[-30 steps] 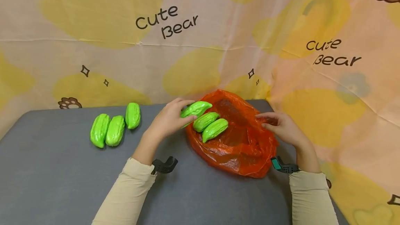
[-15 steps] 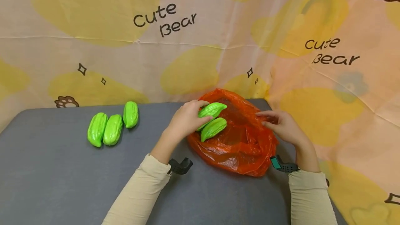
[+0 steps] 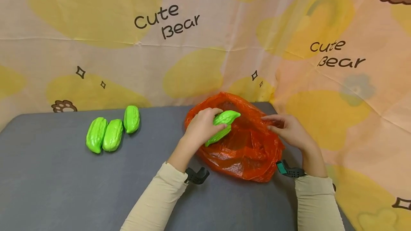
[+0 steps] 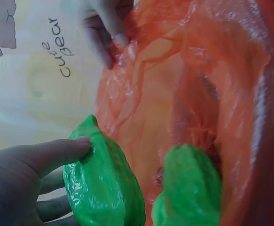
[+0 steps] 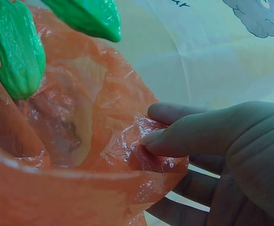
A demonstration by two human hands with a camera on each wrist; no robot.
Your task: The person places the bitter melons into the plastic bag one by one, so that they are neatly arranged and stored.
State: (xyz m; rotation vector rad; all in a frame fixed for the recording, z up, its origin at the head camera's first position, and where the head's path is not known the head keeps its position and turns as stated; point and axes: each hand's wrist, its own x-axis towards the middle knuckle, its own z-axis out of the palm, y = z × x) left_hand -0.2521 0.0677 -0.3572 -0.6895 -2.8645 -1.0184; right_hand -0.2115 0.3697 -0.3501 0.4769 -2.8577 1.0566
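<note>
My left hand [image 3: 202, 127] grips a bright green, ridged bitter melon [image 3: 229, 116] between thumb and fingers, over the mouth of a red plastic bag [image 3: 240, 168]. In the left wrist view, the held bitter melon [image 4: 104, 181] has its pointed end up, and the thumb lies across it. Another bitter melon [image 3: 219, 136] lies in the bag's left side, partly covered by my left hand in the head view. My right hand [image 3: 290, 131] pinches the bag's right rim between thumb and index finger, holding the mouth wide; the right wrist view shows the pinched film [image 5: 148, 141] bunched there.
Three more bitter melons lie on the grey table [image 3: 64, 184] left of the bag: one at the left [image 3: 95, 135], a middle one [image 3: 112, 135] and a farther one [image 3: 131, 119]. A printed cloth [image 3: 192, 70] hangs along the table's back and right edges.
My left hand has carried its bitter melon rightward, from the bag's left rim to over its mouth, covering more of the melons in it. My right hand has kept its hold on the rim.
</note>
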